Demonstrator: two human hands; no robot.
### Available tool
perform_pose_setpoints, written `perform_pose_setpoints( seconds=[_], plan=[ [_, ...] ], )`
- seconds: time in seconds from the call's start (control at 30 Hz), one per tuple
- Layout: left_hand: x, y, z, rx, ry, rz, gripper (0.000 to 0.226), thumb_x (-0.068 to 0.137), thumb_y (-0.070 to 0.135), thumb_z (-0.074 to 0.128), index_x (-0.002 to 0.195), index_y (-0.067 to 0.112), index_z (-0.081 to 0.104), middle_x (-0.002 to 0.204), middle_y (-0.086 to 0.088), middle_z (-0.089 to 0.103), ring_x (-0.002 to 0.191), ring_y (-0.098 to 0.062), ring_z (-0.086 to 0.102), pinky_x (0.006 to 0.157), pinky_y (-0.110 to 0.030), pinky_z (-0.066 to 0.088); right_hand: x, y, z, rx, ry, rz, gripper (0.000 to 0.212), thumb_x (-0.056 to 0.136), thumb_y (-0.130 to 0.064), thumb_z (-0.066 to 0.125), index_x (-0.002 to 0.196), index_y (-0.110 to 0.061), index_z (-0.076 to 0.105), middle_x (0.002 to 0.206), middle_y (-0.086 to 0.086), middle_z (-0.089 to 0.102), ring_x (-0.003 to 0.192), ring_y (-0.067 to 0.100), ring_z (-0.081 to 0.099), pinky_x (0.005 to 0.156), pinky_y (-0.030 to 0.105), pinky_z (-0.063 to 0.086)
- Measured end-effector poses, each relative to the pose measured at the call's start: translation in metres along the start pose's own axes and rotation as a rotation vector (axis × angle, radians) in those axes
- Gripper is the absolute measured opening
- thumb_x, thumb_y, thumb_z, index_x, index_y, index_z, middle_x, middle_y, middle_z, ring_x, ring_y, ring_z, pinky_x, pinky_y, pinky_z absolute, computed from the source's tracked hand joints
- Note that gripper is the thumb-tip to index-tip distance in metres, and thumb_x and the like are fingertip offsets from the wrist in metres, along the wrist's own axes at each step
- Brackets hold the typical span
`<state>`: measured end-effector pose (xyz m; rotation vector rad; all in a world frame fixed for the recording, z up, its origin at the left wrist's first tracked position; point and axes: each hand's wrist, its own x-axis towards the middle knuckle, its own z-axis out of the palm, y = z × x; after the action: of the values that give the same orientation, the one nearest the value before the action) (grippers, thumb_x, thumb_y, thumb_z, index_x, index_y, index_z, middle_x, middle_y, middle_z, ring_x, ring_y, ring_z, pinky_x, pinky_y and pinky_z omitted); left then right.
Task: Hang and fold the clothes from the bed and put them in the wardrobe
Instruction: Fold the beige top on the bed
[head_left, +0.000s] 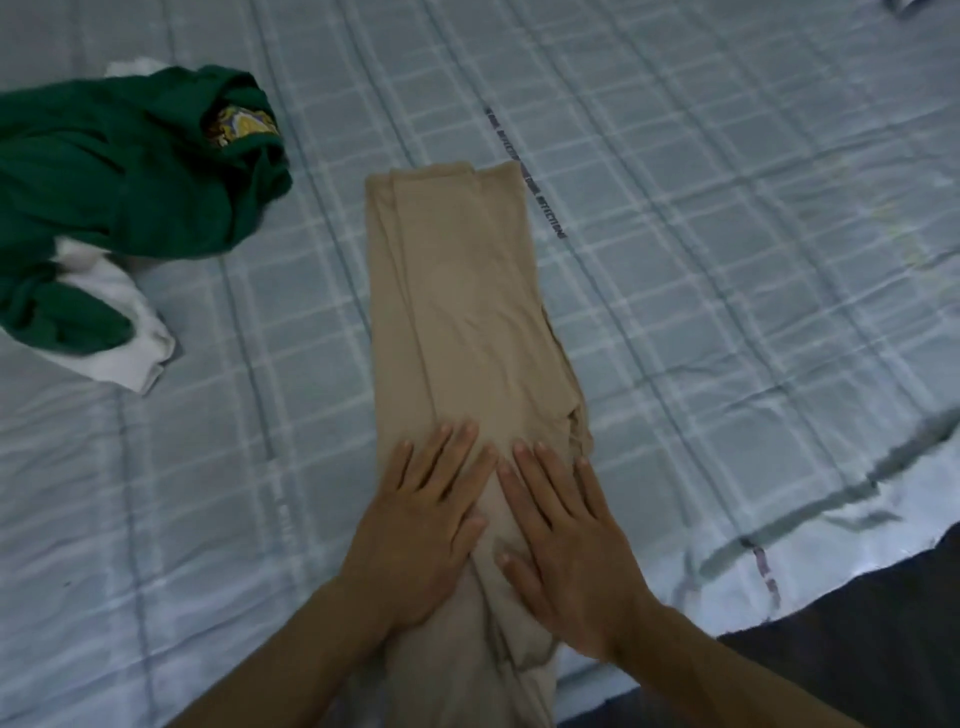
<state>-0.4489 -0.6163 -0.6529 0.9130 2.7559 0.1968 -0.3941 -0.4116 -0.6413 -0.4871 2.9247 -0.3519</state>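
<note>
While the bed (727, 260) fills nearly the whole view under a pale blue checked sheet, creased towards its near right corner, a dark strip of floor or furniture shows beyond that edge, and no wardrobe is in sight. Next in size, the beige garment (457, 291) lies near the middle of the bed as a long narrow strip, already folded lengthwise into several layers, its far end squared off and its near end running under the person's forearms towards the bed's edge. It looks thin, soft and light, probably a little slippery, so the layers may slide apart if lifted by one corner; a safer hold would likely be at the far end with both hands, pinching all layers together to fold it back towards the body. Off to the far left, well apart, a crumpled green garment (130, 171) sits over something white, with a patch of yellow print showing in its folds. Both hands lie flat on the near part of the beige strip, left hand (415, 525) and right hand (566, 540) side by side, fingers spread and pressing, neither grip closed on anything.
</note>
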Motion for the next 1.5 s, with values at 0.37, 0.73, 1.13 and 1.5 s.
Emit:
perform_pose_setpoints(
  seconds=[0.37,0.73,1.13,1.5],
  plan=[
    [-0.035,0.003,0.0,-0.027,-0.022,0.024,0.061,0.1,0.049,0.023,0.157,0.025,0.019,0.165,-0.003,0.009,0.152,-0.026,0.009,0.122,-0.05,0.009,-0.011,-0.018,0.005,-0.041,0.015,0.056,0.06,0.102,-0.047,0.028,0.154,-0.017,0.025,0.161,0.01,0.02,0.151,0.027,0.007,0.119,0.055,0.013],
    [-0.146,-0.003,-0.007,-0.267,-0.122,0.294,0.088,0.088,0.058,0.055,0.157,0.025,0.011,0.165,0.006,-0.002,0.152,-0.012,-0.006,0.124,-0.034,-0.001,-0.103,-0.052,-0.001,0.121,-0.049,-0.076,0.066,0.089,-0.008,0.051,0.151,-0.009,0.029,0.161,0.008,0.021,0.15,0.026,0.014,0.117,0.049,0.029],
    [-0.118,0.012,-0.026,-0.412,0.191,0.19,0.028,0.069,0.012,0.076,0.097,0.012,0.073,0.096,-0.003,0.072,0.087,-0.025,0.068,0.078,-0.044,0.054,-0.084,-0.056,-0.012,0.162,0.095,-0.093,0.059,0.066,0.0,0.077,0.123,-0.008,0.066,0.132,0.009,0.062,0.13,0.031,0.052,0.112,0.051,0.033],
    [-0.052,0.001,-0.102,-0.374,0.455,-0.087,0.022,0.074,0.013,0.07,0.095,0.01,0.066,0.122,-0.007,0.06,0.106,-0.026,0.057,0.083,-0.045,0.049,-0.001,-0.021,-0.088,0.512,0.307,0.114,0.035,0.077,0.002,0.071,0.109,-0.012,0.069,0.102,0.002,0.071,0.088,0.022,0.066,0.078,0.041,0.054]
  ],
)
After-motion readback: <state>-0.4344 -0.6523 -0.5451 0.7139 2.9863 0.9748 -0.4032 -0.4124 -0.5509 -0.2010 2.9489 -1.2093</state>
